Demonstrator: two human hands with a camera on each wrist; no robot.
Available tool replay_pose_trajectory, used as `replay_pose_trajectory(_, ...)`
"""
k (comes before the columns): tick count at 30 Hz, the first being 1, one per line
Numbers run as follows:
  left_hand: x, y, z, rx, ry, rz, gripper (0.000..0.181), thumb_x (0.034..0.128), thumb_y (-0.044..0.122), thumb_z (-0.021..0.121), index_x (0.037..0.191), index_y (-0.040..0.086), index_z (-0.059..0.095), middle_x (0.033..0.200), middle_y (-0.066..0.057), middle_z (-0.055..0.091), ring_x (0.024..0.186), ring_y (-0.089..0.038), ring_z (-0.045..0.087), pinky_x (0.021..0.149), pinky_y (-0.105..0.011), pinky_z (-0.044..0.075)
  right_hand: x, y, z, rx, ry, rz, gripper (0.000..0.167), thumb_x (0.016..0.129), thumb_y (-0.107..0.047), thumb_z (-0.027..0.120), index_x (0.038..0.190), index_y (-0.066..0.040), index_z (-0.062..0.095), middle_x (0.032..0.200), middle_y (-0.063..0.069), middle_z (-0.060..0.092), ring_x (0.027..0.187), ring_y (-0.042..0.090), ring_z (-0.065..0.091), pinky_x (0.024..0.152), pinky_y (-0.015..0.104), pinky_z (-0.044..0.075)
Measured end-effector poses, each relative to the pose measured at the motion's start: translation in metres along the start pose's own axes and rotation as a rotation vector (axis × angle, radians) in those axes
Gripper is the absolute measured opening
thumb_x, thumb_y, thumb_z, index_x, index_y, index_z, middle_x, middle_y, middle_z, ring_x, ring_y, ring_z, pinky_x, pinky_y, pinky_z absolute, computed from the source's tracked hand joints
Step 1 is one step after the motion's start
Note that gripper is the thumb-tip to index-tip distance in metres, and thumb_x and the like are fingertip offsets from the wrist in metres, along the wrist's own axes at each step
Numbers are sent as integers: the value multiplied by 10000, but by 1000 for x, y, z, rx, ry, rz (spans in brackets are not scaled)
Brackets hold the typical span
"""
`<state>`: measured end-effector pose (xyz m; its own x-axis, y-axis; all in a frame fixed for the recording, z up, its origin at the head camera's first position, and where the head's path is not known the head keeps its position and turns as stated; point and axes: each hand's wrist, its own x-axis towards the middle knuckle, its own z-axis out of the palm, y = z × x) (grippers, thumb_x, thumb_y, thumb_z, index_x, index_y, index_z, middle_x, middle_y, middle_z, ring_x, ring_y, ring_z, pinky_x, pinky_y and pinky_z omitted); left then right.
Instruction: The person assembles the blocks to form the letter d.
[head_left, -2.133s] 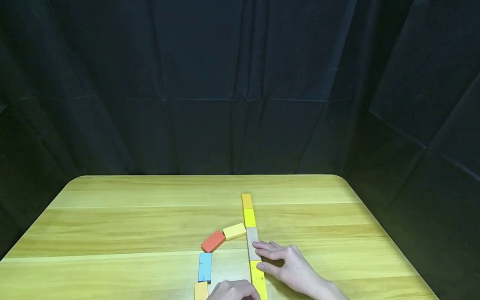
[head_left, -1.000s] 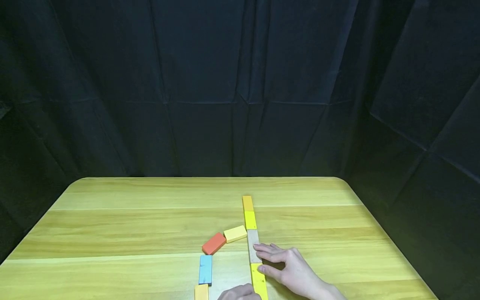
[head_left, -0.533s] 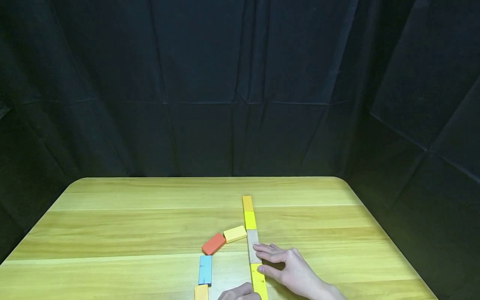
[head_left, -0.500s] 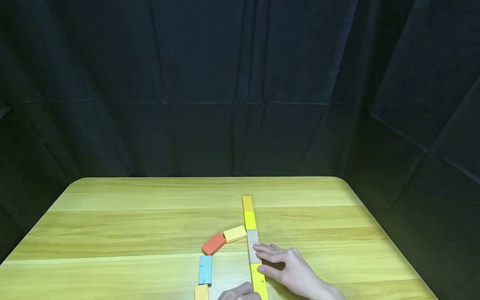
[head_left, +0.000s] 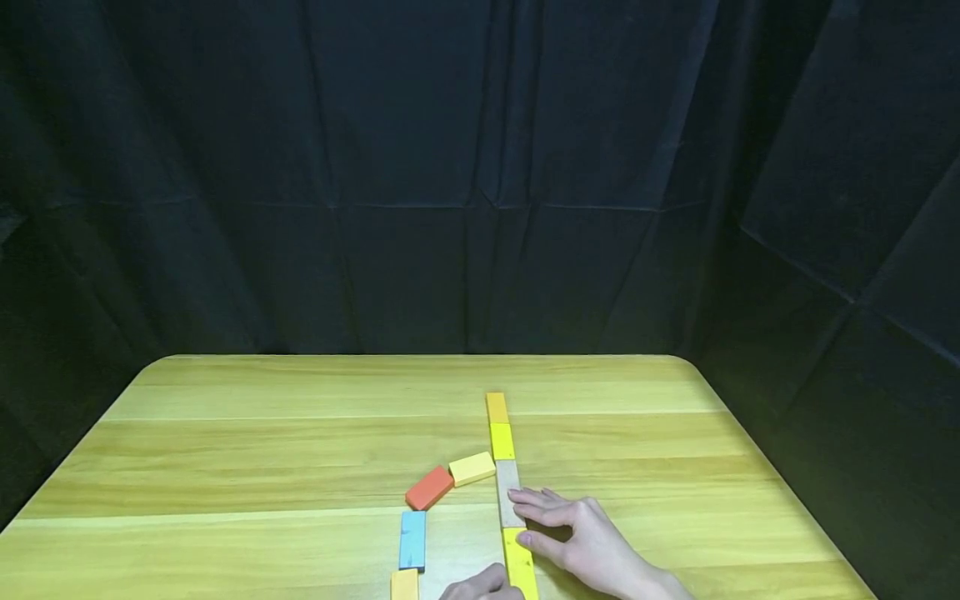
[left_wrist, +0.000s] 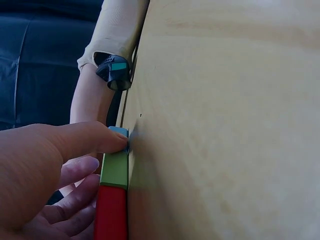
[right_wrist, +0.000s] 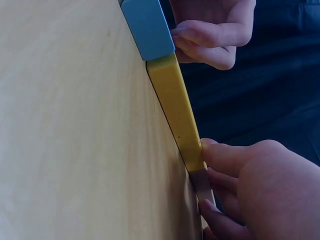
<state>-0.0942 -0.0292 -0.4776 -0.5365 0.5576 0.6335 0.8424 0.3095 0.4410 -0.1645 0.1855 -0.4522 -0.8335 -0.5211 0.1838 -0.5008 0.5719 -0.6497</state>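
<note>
In the head view my right hand [head_left: 581, 537] rests its fingertips on a grey block [head_left: 508, 493] and its thumb on a yellow block [head_left: 519, 560], both part of a long straight row. My left hand [head_left: 482, 583] shows only its knuckles at the bottom edge. In the left wrist view its thumb lies on a blue block [left_wrist: 120, 132], past a green block [left_wrist: 114, 169] and a red block [left_wrist: 111, 212]. The right wrist view has curled left fingers at the side of a blue block [right_wrist: 148, 29], which meets the end of a yellow block.
An orange block [head_left: 497, 407] and another yellow block [head_left: 502, 441] top the row. Left of it curve a pale yellow block [head_left: 472, 468], a red block [head_left: 430, 488], a light blue block [head_left: 412, 540] and a tan block [head_left: 405, 585]. Dark curtains [head_left: 480, 167] surround the wooden table [head_left: 262, 442].
My left hand has shifted slightly right and down since the oldest frame. The right hand stays on the grey and yellow blocks. The whole head view has drifted a little; the blocks keep their arrangement.
</note>
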Motion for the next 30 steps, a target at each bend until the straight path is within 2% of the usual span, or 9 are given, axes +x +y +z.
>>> replay_pose_trajectory(6, 1, -2, 2, 13, 21, 51, 252, 980, 144, 620, 740, 181, 557, 754, 95, 435, 697, 138, 261, 552, 37, 251, 0, 0, -1, -13, 0, 0, 405, 946, -450, 655, 1260, -198, 706, 1357, -148, 614, 1300, 334, 555, 1064, 578, 423)
replay_pose_trajectory(15, 2, -4, 3, 16, 34, 41, 246, 959, 133, 645, 732, 182, 563, 741, 102, 447, 697, 150, 264, 559, 44, 260, 0, 1, -3, -24, -3, 10, 416, 948, -460, 650, 1265, -196, 704, 1360, -157, 609, 1300, 340, 554, 1055, 582, 432)
replay_pose_trajectory(18, 2, -4, 3, 0, 33, 15, 226, 927, 112, 671, 734, 177, 572, 734, 99, 453, 692, 151, 269, 554, 43, 266, 0, 2, -2, -21, -5, 22, 416, 945, -460, 654, 1262, -197, 706, 1361, -166, 604, 1307, 325, 549, 1063, 579, 426)
replay_pose_trajectory(19, 2, -4, 3, -4, 30, 4, 224, 920, 110, 676, 733, 176, 572, 731, 99, 455, 689, 153, 268, 552, 43, 267, 0, 2, -2, -18, -6, 28, 417, 943, -462, 656, 1260, -196, 707, 1363, -172, 600, 1310, 313, 547, 1069, 573, 424)
replay_pose_trajectory(22, 3, -3, 1, 22, 22, 23, 228, 934, 127, 667, 733, 186, 577, 740, 108, 471, 690, 152, 291, 564, 44, 274, 0, 2, -1, -4, -3, 42, 427, 935, -472, 662, 1260, -199, 707, 1373, -184, 588, 1320, 283, 539, 1088, 513, 437)
replay_pose_trajectory(26, 7, -4, -8, 94, 50, 47, 186, 906, 170, 703, 741, 208, 626, 761, 127, 529, 701, 141, 391, 598, 41, 315, 1, 1, -2, 41, 39, 16, 399, 934, -427, 679, 1245, -180, 715, 1380, -134, 601, 1302, 245, 560, 1073, 343, 468)
replay_pose_trajectory(28, 8, -6, -19, 80, 45, 2, 128, 879, 209, 730, 771, 204, 661, 783, 118, 572, 722, 114, 459, 619, 23, 354, 1, 1, -2, 43, 71, -8, 381, 937, -400, 683, 1242, -173, 717, 1369, -108, 617, 1284, 241, 577, 1060, 323, 475)
replay_pose_trajectory(30, 8, -10, -34, 68, 17, -51, 105, 859, 278, 744, 840, 190, 691, 840, 98, 614, 785, 60, 531, 670, -26, 416, 1, 1, -4, 12, 116, -26, 366, 938, -388, 684, 1232, -174, 724, 1348, -94, 635, 1260, 240, 596, 1046, 386, 496)
